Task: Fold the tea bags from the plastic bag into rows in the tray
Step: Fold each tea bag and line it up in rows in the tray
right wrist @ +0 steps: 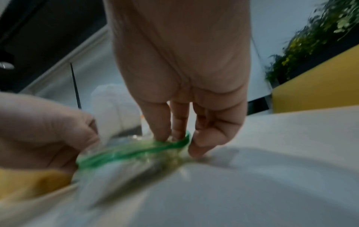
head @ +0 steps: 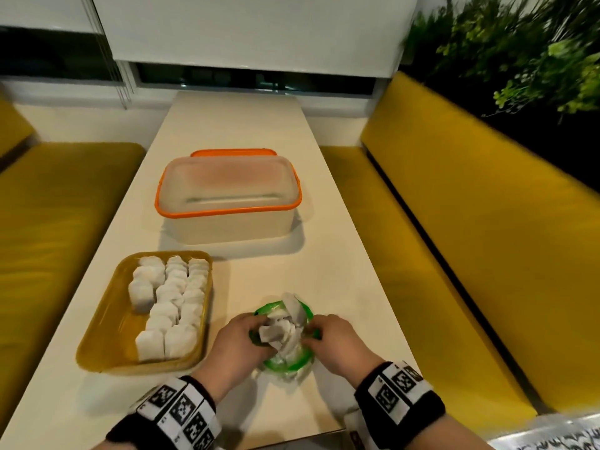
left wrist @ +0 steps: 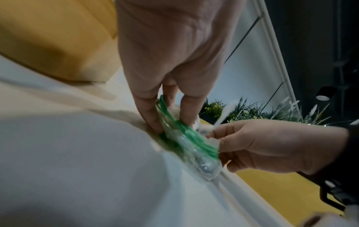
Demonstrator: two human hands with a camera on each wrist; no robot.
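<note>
On your left, the yellow tray (head: 107,323) holds rows of folded tea bags (head: 168,306) on the white table (head: 233,125). Your left hand (head: 238,344) pinches the green-rimmed plastic bag (head: 305,360) at its left edge, fingers curled over the rim. Loose tea bags (head: 285,323) stick up from its mouth. Your right hand (head: 337,342) pinches the right rim likewise. Farther back stands an orange-rimmed container (head: 227,203).
</note>
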